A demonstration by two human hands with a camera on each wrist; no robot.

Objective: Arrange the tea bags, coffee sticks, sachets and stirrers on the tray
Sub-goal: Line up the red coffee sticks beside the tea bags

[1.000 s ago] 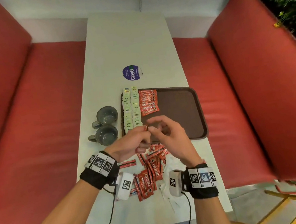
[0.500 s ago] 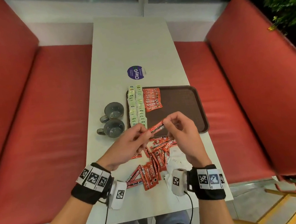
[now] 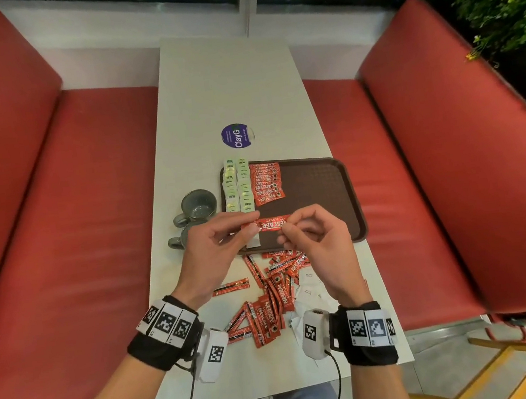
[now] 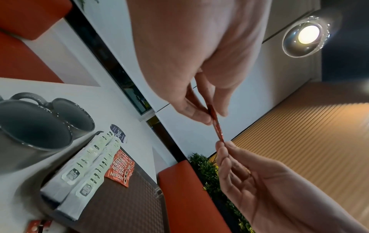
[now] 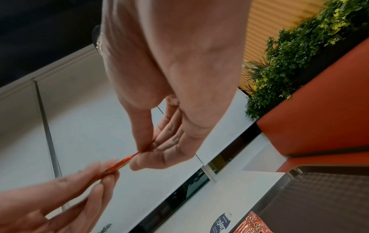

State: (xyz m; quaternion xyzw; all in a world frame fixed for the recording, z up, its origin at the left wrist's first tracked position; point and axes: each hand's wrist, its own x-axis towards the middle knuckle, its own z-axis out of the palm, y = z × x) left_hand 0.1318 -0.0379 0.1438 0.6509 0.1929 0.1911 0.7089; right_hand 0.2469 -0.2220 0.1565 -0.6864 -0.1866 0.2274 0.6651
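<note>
A red coffee stick (image 3: 270,224) is held level over the near left part of the brown tray (image 3: 321,198). My left hand (image 3: 255,223) pinches its left end and my right hand (image 3: 287,227) pinches its right end. The left wrist view shows the stick (image 4: 216,127) edge-on between both pinches, and in the right wrist view the stick (image 5: 121,164) is again edge-on. On the tray's left side lie two columns of tea bags (image 3: 236,186) and a row of coffee sticks (image 3: 266,182). A loose pile of coffee sticks (image 3: 273,291) and white sachets (image 3: 307,290) lies on the table near me.
Two grey mugs (image 3: 198,204) stand on the white table just left of the tray. A round blue sticker (image 3: 237,135) lies beyond the tray. Red benches (image 3: 58,226) flank the table. The tray's middle and right are bare. Plants (image 3: 496,1) stand at the far right.
Both hands have risen from the pile and moved forward over the tray's near edge, and the stick between them has turned from tilted to level, crosswise.
</note>
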